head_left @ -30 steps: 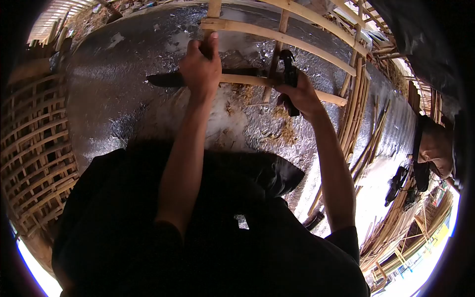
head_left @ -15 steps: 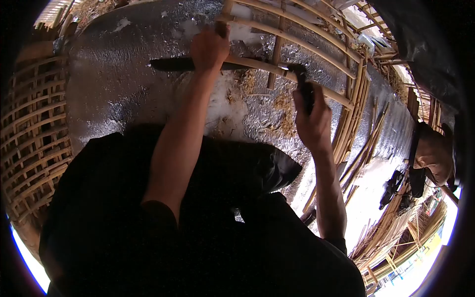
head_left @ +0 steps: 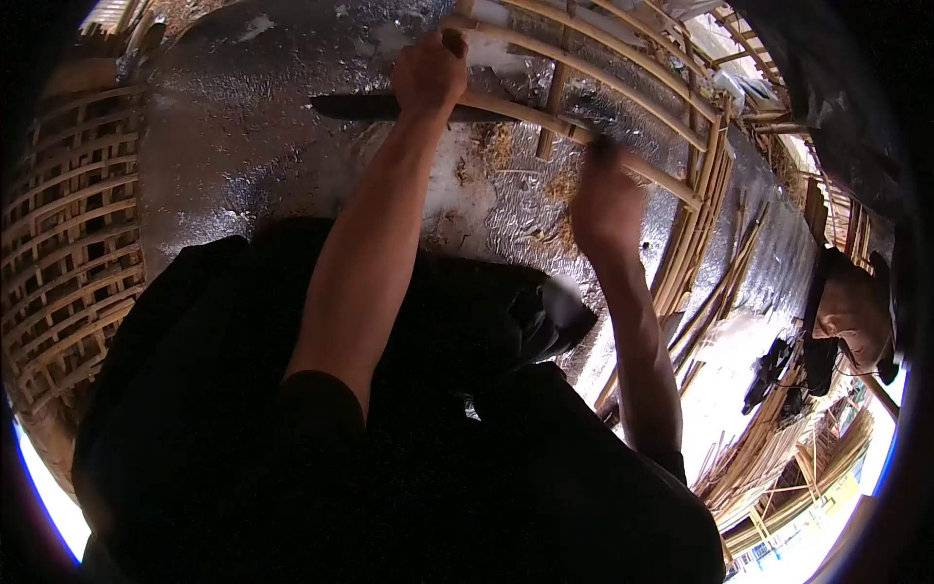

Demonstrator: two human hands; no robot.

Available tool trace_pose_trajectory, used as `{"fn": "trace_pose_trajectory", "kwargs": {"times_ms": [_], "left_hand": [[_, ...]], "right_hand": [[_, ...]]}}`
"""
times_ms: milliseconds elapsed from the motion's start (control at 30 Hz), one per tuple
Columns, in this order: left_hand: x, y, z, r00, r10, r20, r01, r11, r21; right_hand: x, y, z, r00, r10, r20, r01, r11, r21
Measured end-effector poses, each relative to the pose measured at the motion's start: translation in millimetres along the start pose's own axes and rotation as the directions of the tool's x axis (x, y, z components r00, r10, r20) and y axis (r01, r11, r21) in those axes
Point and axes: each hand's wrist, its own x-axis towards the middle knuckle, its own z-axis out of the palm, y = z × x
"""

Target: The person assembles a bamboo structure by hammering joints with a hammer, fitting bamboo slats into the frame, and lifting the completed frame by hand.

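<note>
My left hand (head_left: 429, 80) is closed round the end of a bamboo strip at the corner of a lattice frame (head_left: 584, 64). Beneath that hand, a long dark blade (head_left: 352, 107) lies across, its tip pointing left. My right hand (head_left: 609, 200), smeared by motion, is closed on the dark handle of a tool (head_left: 602, 151), whose head is close to the lowest bamboo strip (head_left: 530, 114). Whether the tool touches the strip cannot be made out. Silvery sheeting (head_left: 233, 136) lies under the frame.
A woven bamboo panel (head_left: 78, 224) stands at the left. Long bamboo strips (head_left: 715, 282) lie right of my right arm, with a bundle of strips (head_left: 759, 467) at lower right. Another person (head_left: 851, 311) is at the far right, near dark straps (head_left: 769, 375).
My right hand has come off the lowest strip and turned the tool upright beside it. My left hand, still closed, has shifted up and right with the frame's corner.
</note>
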Motion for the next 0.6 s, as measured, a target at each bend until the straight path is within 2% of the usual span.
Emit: {"fn": "trace_pose_trajectory", "kwargs": {"times_ms": [33, 67, 100, 133, 167, 200, 233, 300, 333, 367, 400, 433, 467, 500, 567, 600], "left_hand": [[1, 2, -1, 0.999, 0.021, -0.047, -0.022, 1.0, -0.016], [-1, 7, 1, 0.998, 0.064, -0.011, -0.064, 0.997, 0.031], [11, 10, 4, 0.995, 0.098, -0.008, -0.097, 0.992, 0.077], [10, 1, 4, 0.993, 0.116, 0.021, -0.118, 0.983, 0.143], [-7, 0, 4, 0.996, 0.067, 0.055, -0.073, 0.99, 0.121], [-5, 3, 0, 0.998, 0.033, 0.06, -0.039, 0.994, 0.099], [5, 8, -7, 0.999, 0.002, 0.046, -0.005, 0.997, 0.073], [6, 13, -13, 0.996, -0.066, 0.064, 0.064, 0.997, 0.044], [5, 13, -13, 0.995, -0.08, 0.066, 0.079, 0.997, 0.028], [3, 14, -12, 0.993, -0.094, 0.069, 0.094, 0.996, 0.013], [2, 11, -7, 0.995, -0.074, 0.061, 0.076, 0.997, -0.021], [4, 5, 1, 0.997, -0.046, 0.06, 0.049, 0.998, -0.05], [7, -3, 8, 0.998, -0.023, 0.051, 0.027, 0.997, -0.075], [5, -4, 6, 0.998, -0.044, 0.045, 0.046, 0.999, -0.029], [8, 6, 0, 0.997, -0.066, 0.033, 0.064, 0.996, 0.054], [10, -1, 8, 0.999, -0.024, 0.03, 0.022, 0.999, 0.049]], "right_hand": [[8, -1, 7, 0.942, 0.125, 0.31, -0.085, 0.986, -0.141], [11, -2, 2, 0.934, 0.182, 0.307, -0.153, 0.982, -0.115], [29, -4, -13, 0.982, -0.136, 0.133, 0.178, 0.903, -0.392], [36, -4, -25, 0.883, -0.463, 0.074, 0.396, 0.651, -0.648], [36, -16, -36, 0.954, -0.298, 0.026, 0.28, 0.862, -0.423], [35, -28, -47, 0.993, -0.115, -0.026, 0.112, 0.987, -0.112], [35, -41, -58, 0.995, 0.065, -0.074, -0.051, 0.983, 0.175], [23, -6, -22, 0.945, -0.048, -0.325, 0.138, 0.956, 0.258], [12, 16, 2, 0.981, -0.045, -0.191, 0.051, 0.998, 0.03], [11, 16, 7, 0.997, 0.073, -0.006, -0.073, 0.997, -0.033], [9, 17, 12, 0.966, 0.188, 0.18, -0.165, 0.977, -0.137], [10, 23, 2, 0.993, -0.117, 0.034, 0.121, 0.93, -0.346], [14, 36, -8, 0.896, -0.442, -0.037, 0.348, 0.751, -0.561], [15, 41, -13, 0.693, -0.721, -0.013, 0.477, 0.472, -0.742], [15, 12, -22, 0.882, -0.394, -0.258, 0.29, 0.886, -0.361], [15, -2, -27, 0.911, -0.201, -0.361, 0.169, 0.979, -0.119]]}}
